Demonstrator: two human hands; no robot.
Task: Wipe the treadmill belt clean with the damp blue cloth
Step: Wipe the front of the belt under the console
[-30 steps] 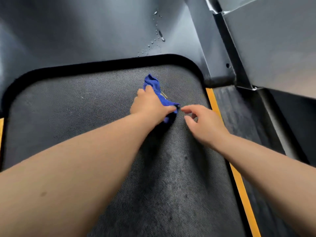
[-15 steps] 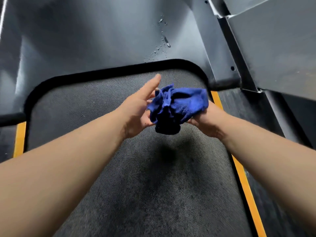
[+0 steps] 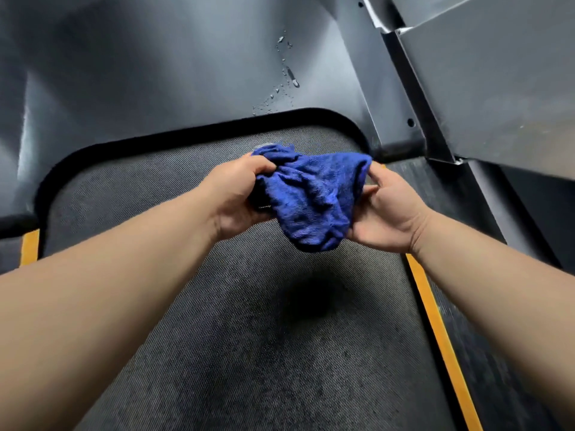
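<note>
On my feed, the crumpled deep-blue terry cloth [image 3: 314, 197] is held in the air above the dark grey woven treadmill belt [image 3: 202, 353], clear of its surface. The left hand [image 3: 236, 194] grips the cloth's left end, fingers curled tight round a bunched wad of it. The right hand [image 3: 389, 213] pinches the right edge, thumb on top and fingers underneath (their tips are hidden behind the fabric). The cloth sags between the two hands, its lowest fold hanging just beside the right palm. Directly below it I see a dark patch [image 3: 311, 300] on the belt; whether it is shadow or damp I cannot tell. Past the belt's rounded black front border rises the smooth grey motor cover [image 3: 155, 73], speckled with water droplets [image 3: 286, 85]. A yellow stripe [image 3: 441, 337] runs along the belt's right side, and a grey metal upright [image 3: 413, 88] stands at upper right.
</note>
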